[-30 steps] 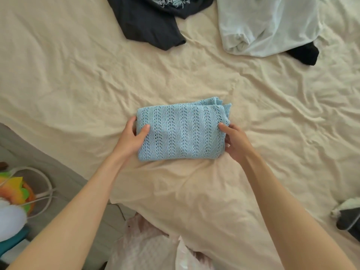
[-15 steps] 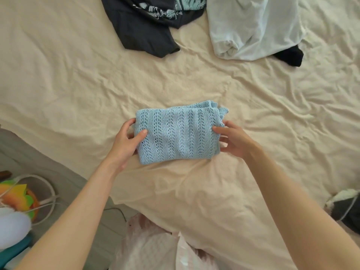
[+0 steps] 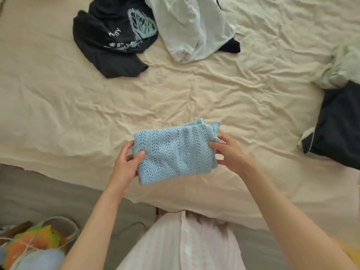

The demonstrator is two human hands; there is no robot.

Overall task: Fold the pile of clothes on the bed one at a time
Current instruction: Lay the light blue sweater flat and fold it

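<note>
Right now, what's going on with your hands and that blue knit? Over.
Left hand and right hand each grip one end of the folded blue knit. Black shirt and white shirt wait unfolded on the bed. Nothing blocking.

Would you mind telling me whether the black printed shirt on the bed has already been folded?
No, the black printed shirt lies crumpled and spread open at the far side of the bed sheet.

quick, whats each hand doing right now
Left hand: holding the left edge of the folded blue knit top, thumb on top.
Right hand: holding the top's right edge.
</note>
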